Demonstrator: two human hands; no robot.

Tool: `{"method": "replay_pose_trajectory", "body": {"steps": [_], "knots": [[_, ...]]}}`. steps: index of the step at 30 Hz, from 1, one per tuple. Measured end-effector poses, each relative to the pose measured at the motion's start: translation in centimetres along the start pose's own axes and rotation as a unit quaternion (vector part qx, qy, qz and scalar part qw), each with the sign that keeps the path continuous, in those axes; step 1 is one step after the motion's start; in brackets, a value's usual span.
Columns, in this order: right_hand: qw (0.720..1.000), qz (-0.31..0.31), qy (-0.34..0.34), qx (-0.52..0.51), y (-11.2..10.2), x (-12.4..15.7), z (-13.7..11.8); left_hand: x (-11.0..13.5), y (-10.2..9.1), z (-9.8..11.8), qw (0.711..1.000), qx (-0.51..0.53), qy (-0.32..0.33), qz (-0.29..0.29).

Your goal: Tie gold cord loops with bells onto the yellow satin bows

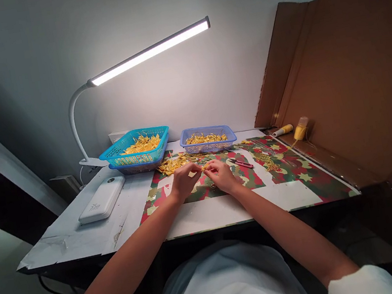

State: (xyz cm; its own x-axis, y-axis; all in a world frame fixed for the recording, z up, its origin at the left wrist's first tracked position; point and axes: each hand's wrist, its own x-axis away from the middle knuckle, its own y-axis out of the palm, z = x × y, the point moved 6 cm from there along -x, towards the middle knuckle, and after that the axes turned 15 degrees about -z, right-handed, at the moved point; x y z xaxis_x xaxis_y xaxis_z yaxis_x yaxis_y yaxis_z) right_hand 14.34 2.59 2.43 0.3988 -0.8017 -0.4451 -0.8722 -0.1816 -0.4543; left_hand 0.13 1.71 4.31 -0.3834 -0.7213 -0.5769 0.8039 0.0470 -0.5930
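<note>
My left hand (185, 181) and my right hand (220, 175) meet over the patterned sheet, fingertips pinched together. Between them is a small yellow piece (202, 168), too tiny to make out its kind. Just behind my left hand lies a heap of yellow ribbon-like pieces (172, 164). A pair of thread snips (242, 163) with reddish handles rests to the right of my right hand. Farther right, a tangle of thin gold cord (268, 161) lies on the sheet.
A turquoise basket (116, 152) of yellow pieces sits stacked at back left; a purple basket (209, 146) stands beside it. A white power bank (102, 200) lies left. A lit lamp (150, 54) arches above. Yellow thread spools (301, 129) and a cardboard panel (347, 61) border the right.
</note>
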Motion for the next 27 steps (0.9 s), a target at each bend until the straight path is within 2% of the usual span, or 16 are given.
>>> {"method": "replay_pose_trajectory", "body": {"steps": [7, 13, 16, 27], "knots": [[0.996, 0.0, 0.0, 0.093, -0.2, 0.3, -0.8, 0.1, 0.2, -1.4, 0.987, 0.141, -0.074, 0.033], [0.986, 0.017, -0.024, 0.162, -0.2, 0.4, -1.4, 0.0, 0.5, -2.5, 0.973, 0.2, -0.103, 0.042], [0.984, 0.031, -0.033, 0.171, -0.4, 0.4, -1.7, -0.1, 0.6, -2.3, 0.976, 0.199, -0.088, 0.028], [0.998, -0.02, -0.029, 0.058, 0.1, -0.2, -0.7, 0.0, 0.1, -0.7, 0.996, 0.086, -0.027, 0.019]]}}
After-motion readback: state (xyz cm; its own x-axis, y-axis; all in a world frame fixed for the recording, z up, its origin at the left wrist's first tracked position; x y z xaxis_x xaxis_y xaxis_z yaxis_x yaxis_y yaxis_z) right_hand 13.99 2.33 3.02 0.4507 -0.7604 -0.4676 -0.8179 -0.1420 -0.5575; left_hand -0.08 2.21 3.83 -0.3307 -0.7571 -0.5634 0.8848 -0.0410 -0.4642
